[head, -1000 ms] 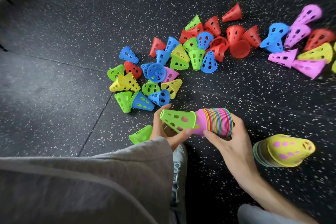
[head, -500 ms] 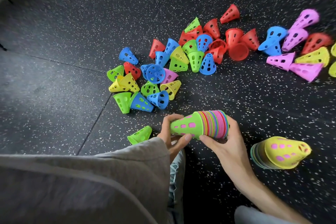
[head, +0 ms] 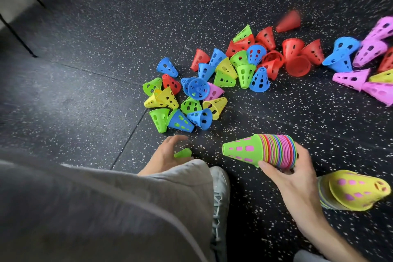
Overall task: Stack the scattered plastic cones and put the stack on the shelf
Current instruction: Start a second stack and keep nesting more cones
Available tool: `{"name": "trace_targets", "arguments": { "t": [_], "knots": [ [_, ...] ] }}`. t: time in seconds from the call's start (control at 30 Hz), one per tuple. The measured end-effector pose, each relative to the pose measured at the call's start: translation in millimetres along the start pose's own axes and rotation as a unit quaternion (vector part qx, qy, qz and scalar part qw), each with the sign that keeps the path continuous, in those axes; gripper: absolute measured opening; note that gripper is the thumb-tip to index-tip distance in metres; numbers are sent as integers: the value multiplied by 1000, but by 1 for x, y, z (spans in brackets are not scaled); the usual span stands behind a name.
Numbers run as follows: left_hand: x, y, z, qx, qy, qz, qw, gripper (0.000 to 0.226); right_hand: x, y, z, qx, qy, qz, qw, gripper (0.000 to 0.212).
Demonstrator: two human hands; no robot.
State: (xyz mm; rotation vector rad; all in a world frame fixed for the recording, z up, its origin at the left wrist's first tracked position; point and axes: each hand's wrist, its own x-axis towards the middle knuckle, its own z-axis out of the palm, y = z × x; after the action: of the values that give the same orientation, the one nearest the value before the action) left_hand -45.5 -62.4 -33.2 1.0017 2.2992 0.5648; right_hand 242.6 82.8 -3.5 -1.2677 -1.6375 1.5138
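My right hand point(head: 294, 178) grips a sideways stack of nested cones point(head: 261, 152) by its wide end; the stack's outermost cone is green with pink showing through the holes. My left hand point(head: 164, 155) reaches down over a single green cone point(head: 184, 153) lying on the floor by my knee, its fingers curved above the cone with a gap still showing. Many loose cones point(head: 204, 91) in blue, green, yellow, red and pink lie scattered on the black speckled floor ahead. No shelf is in view.
A second stack with a yellow cone outermost point(head: 357, 191) lies on the floor at my right. More pink, blue and red cones point(head: 361, 64) lie at the far right. My grey-trousered leg point(head: 95, 208) fills the lower left. Thin black metal legs point(head: 19, 34) stand at the upper left.
My left hand pushed the green cone fully onto the stack, let go and dropped left to the single green cone on the floor. My right hand kept hold of the stack.
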Motion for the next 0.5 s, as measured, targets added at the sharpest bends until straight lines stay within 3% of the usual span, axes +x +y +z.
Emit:
{"name": "trace_targets", "arguments": {
  "t": [0.17,0.33,0.5],
  "knots": [
    [-12,-11,5,-22,-21,-85,996,54,-1,0,3,-13,-6,0,1000,71],
    [-12,-3,10,-56,61,-9,997,56,-1,2,3,-17,-19,-1,1000,71],
    [3,35,6,-166,127,27,978,60,1,5,5,-22,-23,1,999,72]
  ]
}}
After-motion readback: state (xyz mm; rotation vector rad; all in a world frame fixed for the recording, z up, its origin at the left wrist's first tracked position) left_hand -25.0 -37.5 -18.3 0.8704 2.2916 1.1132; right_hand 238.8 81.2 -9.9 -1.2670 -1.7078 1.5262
